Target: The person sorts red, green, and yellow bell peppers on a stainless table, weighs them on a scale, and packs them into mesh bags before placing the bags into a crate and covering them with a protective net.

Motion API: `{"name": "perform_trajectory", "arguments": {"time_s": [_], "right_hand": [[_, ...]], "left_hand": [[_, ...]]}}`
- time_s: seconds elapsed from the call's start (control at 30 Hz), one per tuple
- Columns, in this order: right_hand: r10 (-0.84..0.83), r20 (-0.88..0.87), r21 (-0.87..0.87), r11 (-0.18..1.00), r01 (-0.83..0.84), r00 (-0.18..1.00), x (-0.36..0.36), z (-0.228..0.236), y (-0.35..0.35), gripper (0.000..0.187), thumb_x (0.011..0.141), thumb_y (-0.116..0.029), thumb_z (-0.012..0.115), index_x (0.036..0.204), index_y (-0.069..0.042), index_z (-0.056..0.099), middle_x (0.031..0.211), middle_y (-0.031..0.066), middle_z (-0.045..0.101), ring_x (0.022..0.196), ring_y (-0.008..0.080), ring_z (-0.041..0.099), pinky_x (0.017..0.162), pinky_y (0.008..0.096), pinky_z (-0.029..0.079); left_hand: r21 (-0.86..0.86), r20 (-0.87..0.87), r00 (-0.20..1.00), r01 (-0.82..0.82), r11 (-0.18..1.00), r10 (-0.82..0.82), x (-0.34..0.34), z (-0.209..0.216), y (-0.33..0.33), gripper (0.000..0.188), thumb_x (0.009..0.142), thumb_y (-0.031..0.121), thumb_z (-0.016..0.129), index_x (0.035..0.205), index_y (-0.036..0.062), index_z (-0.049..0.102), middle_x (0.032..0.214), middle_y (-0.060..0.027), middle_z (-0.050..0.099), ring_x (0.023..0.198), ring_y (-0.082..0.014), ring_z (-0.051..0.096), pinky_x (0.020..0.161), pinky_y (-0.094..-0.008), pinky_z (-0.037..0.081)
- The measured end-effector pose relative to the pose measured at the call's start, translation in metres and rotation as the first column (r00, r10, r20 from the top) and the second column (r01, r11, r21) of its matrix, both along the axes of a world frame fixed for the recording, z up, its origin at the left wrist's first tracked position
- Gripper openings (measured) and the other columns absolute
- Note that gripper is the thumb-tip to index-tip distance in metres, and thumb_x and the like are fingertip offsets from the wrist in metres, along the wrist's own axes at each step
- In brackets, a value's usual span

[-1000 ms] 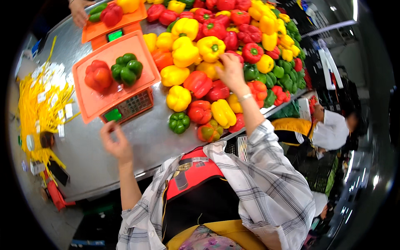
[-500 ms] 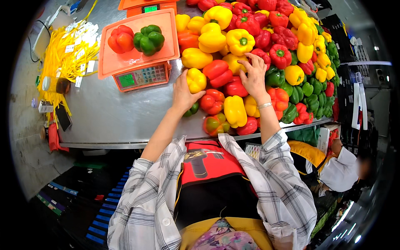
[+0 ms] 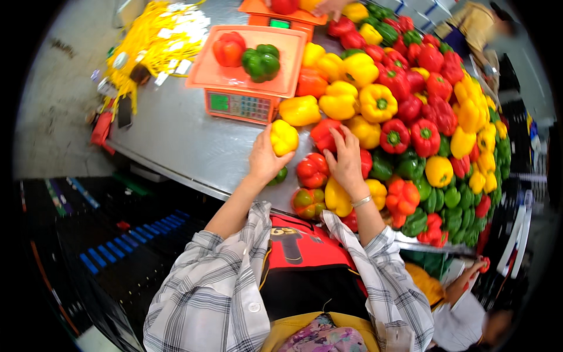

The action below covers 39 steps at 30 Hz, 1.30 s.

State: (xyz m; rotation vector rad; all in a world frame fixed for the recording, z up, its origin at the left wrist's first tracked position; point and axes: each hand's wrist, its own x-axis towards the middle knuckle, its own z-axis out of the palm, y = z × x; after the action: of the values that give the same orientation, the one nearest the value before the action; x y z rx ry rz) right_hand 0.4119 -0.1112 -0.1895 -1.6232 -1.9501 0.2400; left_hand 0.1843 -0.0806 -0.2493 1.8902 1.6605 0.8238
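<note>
My left hand point(image 3: 267, 159) is closed around a yellow bell pepper point(image 3: 284, 137) and holds it just above the steel table point(image 3: 176, 141), beside the front of the orange scale point(image 3: 239, 105). My right hand point(image 3: 346, 161) rests on a red bell pepper point(image 3: 324, 133) at the near edge of the big pile of red, yellow and green peppers point(image 3: 410, 117). The scale's orange tray point(image 3: 223, 73) carries a red pepper point(image 3: 229, 48) and a green pepper point(image 3: 261, 61). A green pepper point(image 3: 280, 175) lies half hidden under my left hand.
A second orange scale point(image 3: 281, 17) stands behind the first, with another person's hand point(image 3: 331, 7) over it. A heap of yellow tags point(image 3: 149, 35) lies at the table's far left. Another person point(image 3: 469, 23) stands beyond the pile, and one crouches at lower right point(image 3: 469, 317).
My left hand came from the bare table to the pile's edge and took up a yellow pepper. My right hand shifted onto a nearer red pepper. The view swung, moving the scale upward.
</note>
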Motion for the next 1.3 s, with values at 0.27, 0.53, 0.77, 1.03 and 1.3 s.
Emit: {"name": "perform_trajectory", "arguments": {"time_s": [0.27, 0.53, 0.77, 1.03, 1.3], "right_hand": [[0.015, 0.157, -0.114, 0.993, 0.003, 0.988, -0.006, 0.002, 0.001, 0.05, 0.081, -0.012, 0.067, 0.13, -0.009, 0.056, 0.131, 0.0195, 0.049, 0.115, 0.0375, 0.047, 0.093, 0.0462, 0.044], [0.016, 0.117, -0.12, 0.993, -0.001, 0.993, -0.001, 0.007, 0.002, 0.053, 0.077, -0.009, 0.07, 0.128, -0.011, 0.056, 0.123, 0.0197, 0.051, 0.111, 0.0384, 0.05, 0.091, 0.046, 0.046], [0.082, 0.174, -0.251, 0.967, -0.037, 0.981, 0.012, 0.041, 0.032, 0.032, 0.082, -0.018, 0.068, 0.112, -0.01, 0.06, 0.099, 0.0142, 0.061, 0.09, 0.0341, 0.061, 0.078, 0.0461, 0.05], [-0.008, 0.223, -0.014, 1.0, 0.011, 0.975, 0.008, 0.063, 0.112, 0.028, 0.079, -0.013, 0.066, 0.107, -0.009, 0.062, 0.102, 0.0124, 0.059, 0.102, 0.0326, 0.055, 0.083, 0.046, 0.046], [-0.315, 0.416, -0.025, 0.934, 0.357, 0.853, 0.054, 0.037, 0.192, 0.065, 0.078, -0.02, 0.068, 0.14, -0.025, 0.049, 0.142, 0.0263, 0.041, 0.118, 0.0472, 0.048, 0.1, 0.0563, 0.037]], "left_hand": [[-0.097, 0.005, 1.0, -0.002, 0.995, 0.003, -0.002, 0.006, -0.005, 0.103, 0.068, 0.036, 0.084, 0.147, 0.0026, 0.028, 0.133, -0.0241, 0.047, 0.122, -0.0417, 0.047, 0.102, -0.0471, 0.042], [0.033, 0.303, 0.952, -0.049, 0.998, 0.037, -0.054, -0.002, 0.001, 0.045, 0.084, 0.011, 0.067, 0.126, 0.0006, 0.055, 0.12, -0.0198, 0.057, 0.111, -0.0345, 0.056, 0.095, -0.0402, 0.045], [0.095, 0.072, 0.958, -0.284, 0.954, 0.278, -0.163, -0.049, -0.008, 0.013, 0.084, 0.0, 0.061, 0.097, -0.0014, 0.063, 0.09, -0.0124, 0.058, 0.081, -0.0267, 0.058, 0.071, -0.035, 0.048], [0.102, 0.042, 0.975, -0.223, 0.969, 0.22, -0.178, -0.04, -0.031, 0.008, 0.084, -0.005, 0.057, 0.089, 0.0, 0.062, 0.084, -0.0113, 0.053, 0.072, -0.0255, 0.053, 0.062, -0.0337, 0.043], [0.017, 0.053, 0.985, -0.168, 0.986, 0.167, -0.177, -0.042, -0.033, 0.009, 0.087, -0.004, 0.057, 0.092, -0.0008, 0.063, 0.086, -0.0115, 0.054, 0.075, -0.024, 0.055, 0.061, -0.0315, 0.044]]}}
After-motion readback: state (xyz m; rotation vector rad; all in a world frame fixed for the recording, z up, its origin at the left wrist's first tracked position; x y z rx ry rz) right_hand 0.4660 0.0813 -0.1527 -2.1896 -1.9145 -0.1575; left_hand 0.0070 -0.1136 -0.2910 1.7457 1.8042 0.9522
